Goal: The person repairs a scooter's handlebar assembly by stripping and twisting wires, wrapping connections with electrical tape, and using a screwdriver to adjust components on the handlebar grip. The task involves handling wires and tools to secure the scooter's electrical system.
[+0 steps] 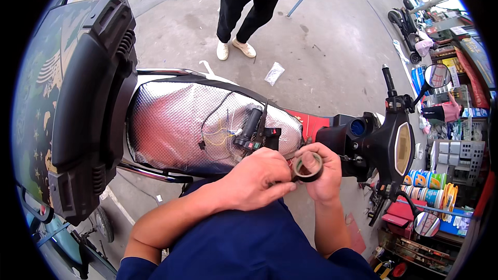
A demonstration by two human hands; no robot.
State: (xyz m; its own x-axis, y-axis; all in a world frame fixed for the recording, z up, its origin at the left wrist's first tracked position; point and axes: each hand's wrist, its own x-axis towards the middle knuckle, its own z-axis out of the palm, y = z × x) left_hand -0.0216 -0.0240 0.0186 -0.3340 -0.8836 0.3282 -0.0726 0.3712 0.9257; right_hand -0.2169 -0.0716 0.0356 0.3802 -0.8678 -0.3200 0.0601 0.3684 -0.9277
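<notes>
Nearly closed, the left hand (pixel 259 176) held its fingertips against the edge of a tape roll (pixel 312 177) in front of the wearer's blue shirt (pixel 233 238); whether it pinched a loose end could not be told. The right hand (pixel 327 175) was curled firmly around the roll, a digit showing through the ring. Clean work seemed to call for a steady right-hand hold and a slow, even pull by the left, any sticky side kept off the fingers. Just beyond lay the silver seat (pixel 168 124), carrying a black grip (pixel 252 121) and thin wires (pixel 222 138), which looked easy to snag and best kept clear of the tape. Farther out, a black mirrored handlebar (pixel 389 82) stood at right, a bulky trunk (pixel 116 98) at left, and a bystander (pixel 249 8) near a plastic packet (pixel 274 73) on the ground (pixel 176 26).
</notes>
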